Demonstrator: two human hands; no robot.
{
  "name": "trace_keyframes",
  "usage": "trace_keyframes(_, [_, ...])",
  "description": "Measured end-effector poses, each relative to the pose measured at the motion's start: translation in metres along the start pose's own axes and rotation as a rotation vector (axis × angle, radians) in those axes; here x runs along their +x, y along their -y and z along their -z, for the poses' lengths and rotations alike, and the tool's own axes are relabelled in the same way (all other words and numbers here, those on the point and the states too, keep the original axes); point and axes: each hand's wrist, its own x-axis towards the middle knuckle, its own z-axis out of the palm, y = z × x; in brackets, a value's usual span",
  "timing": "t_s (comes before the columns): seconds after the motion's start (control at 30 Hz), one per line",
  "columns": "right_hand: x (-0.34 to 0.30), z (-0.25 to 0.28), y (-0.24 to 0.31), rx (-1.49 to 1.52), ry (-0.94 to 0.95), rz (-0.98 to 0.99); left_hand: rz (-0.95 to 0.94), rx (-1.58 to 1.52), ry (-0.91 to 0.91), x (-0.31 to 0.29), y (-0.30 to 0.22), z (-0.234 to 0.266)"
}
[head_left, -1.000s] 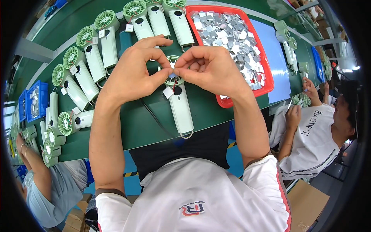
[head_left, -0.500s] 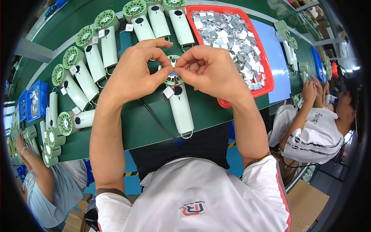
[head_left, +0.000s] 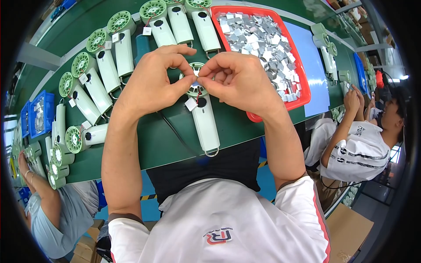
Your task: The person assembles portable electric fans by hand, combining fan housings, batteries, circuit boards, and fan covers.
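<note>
In front of me a pale green handheld fan [head_left: 204, 125] lies on the green table, its wire loop end toward me. Its round head is partly covered by my fingers. A white connector [head_left: 191, 104] on a red wire sits beside the handle's top. My left hand [head_left: 158, 79] pinches thumb and forefinger together right over the fan head. Against those fingertips, my right hand [head_left: 241, 81] makes a similar pinch, its other fingers curled. A tiny pale bit shows where the fingertips meet, too small and hidden to name.
To the right, a red tray [head_left: 305, 87] holds many small silvery square pieces [head_left: 263, 48], beside a pale blue sheet [head_left: 315, 65]. More fans [head_left: 107, 70] line the left and far side. A black cable [head_left: 173, 129] crosses the table. Co-workers sit on both sides.
My hands and the fan stay in the same place. The co-worker at the right has shifted slightly, arms and upper body included.
</note>
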Motion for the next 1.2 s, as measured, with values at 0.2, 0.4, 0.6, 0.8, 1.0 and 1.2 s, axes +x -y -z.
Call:
trace_keyframes(0.2, [0.0006,-0.001,0.0002,-0.027,-0.014,0.033,-0.027,0.026,-0.009,0.0005,0.0037,-0.0005])
trace_keyframes(0.4, [0.0005,0.0011,0.0018,0.049,0.025,-0.045,-0.032,-0.005,-0.009,-0.0003,0.0005,-0.0002])
trace_keyframes(0.6, [0.0007,0.0013,0.001,0.15,0.056,-0.124,-0.052,-0.039,0.0,-0.0009,0.0028,0.0016])
trace_keyframes(0.8, [-0.0013,0.0007,0.0007,0.127,0.027,-0.124,-0.055,-0.057,0.01,-0.0005,0.0036,0.0011])
trace_keyframes(1.0, [0.0003,0.0039,0.0002,0.013,0.012,0.055,-0.082,-0.05,0.012,-0.0011,0.0034,0.0011])
trace_keyframes(1.2, [0.003,0.0052,-0.0031,-0.016,0.031,0.043,-0.081,-0.038,0.017,-0.0006,0.0034,0.002])
